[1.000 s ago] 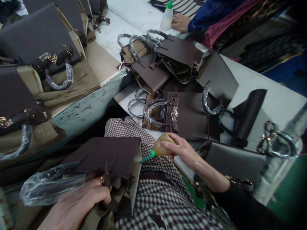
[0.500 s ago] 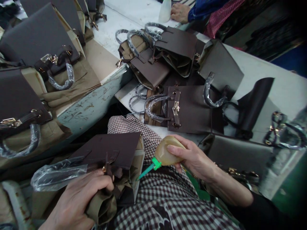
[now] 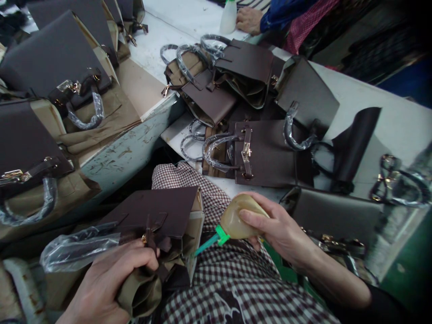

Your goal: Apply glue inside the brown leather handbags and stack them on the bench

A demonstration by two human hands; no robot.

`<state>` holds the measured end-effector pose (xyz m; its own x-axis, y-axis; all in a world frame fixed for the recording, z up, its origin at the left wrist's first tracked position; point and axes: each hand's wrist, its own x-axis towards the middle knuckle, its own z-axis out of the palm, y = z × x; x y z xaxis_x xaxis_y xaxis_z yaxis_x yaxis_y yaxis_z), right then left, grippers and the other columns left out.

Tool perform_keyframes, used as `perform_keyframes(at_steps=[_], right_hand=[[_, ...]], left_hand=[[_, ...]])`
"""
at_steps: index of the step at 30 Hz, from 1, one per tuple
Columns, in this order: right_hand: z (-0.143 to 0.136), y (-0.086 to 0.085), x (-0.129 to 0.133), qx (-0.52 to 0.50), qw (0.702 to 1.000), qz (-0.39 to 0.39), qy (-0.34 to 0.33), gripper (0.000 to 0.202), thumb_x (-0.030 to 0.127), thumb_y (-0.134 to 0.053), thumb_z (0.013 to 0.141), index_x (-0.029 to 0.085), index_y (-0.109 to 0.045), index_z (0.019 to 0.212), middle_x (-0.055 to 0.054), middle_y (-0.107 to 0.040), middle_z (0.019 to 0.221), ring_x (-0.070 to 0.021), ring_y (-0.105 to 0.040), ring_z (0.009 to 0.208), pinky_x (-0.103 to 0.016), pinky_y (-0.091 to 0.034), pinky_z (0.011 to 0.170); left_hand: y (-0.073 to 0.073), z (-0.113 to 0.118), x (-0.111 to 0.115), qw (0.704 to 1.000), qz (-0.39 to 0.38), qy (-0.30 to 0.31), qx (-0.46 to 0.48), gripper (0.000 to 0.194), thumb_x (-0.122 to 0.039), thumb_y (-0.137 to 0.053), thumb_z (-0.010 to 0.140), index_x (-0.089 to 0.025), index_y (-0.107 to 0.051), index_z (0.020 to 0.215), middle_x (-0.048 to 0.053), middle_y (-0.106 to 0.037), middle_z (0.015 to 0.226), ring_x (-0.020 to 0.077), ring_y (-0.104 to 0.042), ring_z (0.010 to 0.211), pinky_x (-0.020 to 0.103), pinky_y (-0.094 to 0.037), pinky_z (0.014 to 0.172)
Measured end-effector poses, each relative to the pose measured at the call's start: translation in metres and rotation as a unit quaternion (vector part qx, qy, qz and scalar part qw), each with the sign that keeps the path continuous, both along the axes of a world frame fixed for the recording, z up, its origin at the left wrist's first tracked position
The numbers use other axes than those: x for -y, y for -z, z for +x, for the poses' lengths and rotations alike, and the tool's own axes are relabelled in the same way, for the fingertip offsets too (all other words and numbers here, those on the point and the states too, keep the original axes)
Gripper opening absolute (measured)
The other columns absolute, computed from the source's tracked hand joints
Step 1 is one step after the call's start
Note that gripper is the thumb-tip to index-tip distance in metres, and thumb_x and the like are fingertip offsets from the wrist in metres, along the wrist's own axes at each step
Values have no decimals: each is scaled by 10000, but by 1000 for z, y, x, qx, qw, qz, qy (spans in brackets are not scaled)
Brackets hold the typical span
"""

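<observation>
On my lap lies a dark brown handbag (image 3: 151,207), with pale lining board showing along its open side edge. My left hand (image 3: 114,274) is closed on the bag's top, gripping the bunched khaki lining (image 3: 141,292) beside a strap. A plastic-wrapped handle (image 3: 81,247) sticks out to the left of that hand. My right hand (image 3: 263,220) is wrapped round a yellowish glue bottle (image 3: 241,216) with a green cap. Its thin teal nozzle points down left, the tip at the bag's side edge; whether they touch I cannot tell.
Several brown handbags (image 3: 266,148) lie on the white table (image 3: 364,85) ahead. More bags (image 3: 47,58) stand on the bench at left. A dark leather piece (image 3: 357,144) and wrapped straps (image 3: 388,180) lie at right. Another person's hand (image 3: 249,20) rests by a white bottle (image 3: 228,18).
My right hand has drawn the glue bottle slightly right, and its nozzle has moved slightly up along the bag's edge. My left hand keeps its hold on the lining.
</observation>
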<state>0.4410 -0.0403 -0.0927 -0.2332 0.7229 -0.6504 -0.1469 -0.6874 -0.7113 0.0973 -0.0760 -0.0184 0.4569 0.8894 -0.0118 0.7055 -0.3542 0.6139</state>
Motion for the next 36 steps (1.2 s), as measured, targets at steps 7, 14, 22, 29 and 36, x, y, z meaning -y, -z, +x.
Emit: perform_keyframes(at_steps=[7,14,22,29,36], right_hand=[[7,19,-12,82,995,55,-19,456,507,-799,845,236,-626,1169,-9,-684,893,-117,-551,492,-264,-495,416],[5,32,-13,213,969,115,-51,494,552,-734,869,244,-575,1221,-25,-689,909,-165,-601,530,-323,-537,465],[8,29,-10,259,942,201,-78,420,472,-746,871,254,-608,1202,-54,-713,1003,-233,-678,734,-398,-590,686],[-6,3,-13,-78,989,46,114,385,463,-799,859,216,-680,1130,-53,-666,883,-156,-562,622,-215,-485,413],[-60,-24,-25,-195,971,126,53,508,471,-832,837,302,-631,1272,-68,-688,998,-208,-648,708,-263,-597,456]], left_hand=[[5,-7,6,999,-8,-36,0,78,-366,-679,950,-305,-637,974,-60,-788,909,130,-768,831,211,-553,903],[3,-5,4,999,0,-48,-8,113,-413,-638,985,-302,-630,971,-46,-787,910,144,-762,833,232,-549,800],[6,-9,1,997,-16,-57,44,77,-287,-693,920,-288,-656,987,-31,-783,887,156,-761,818,244,-572,836],[6,-54,5,969,-53,-194,145,215,-121,-755,712,-226,-688,887,22,-761,887,194,-739,816,229,-576,732],[8,-93,4,886,-99,-354,281,353,-96,-814,554,-226,-575,779,0,-694,807,171,-637,722,233,-514,619]])
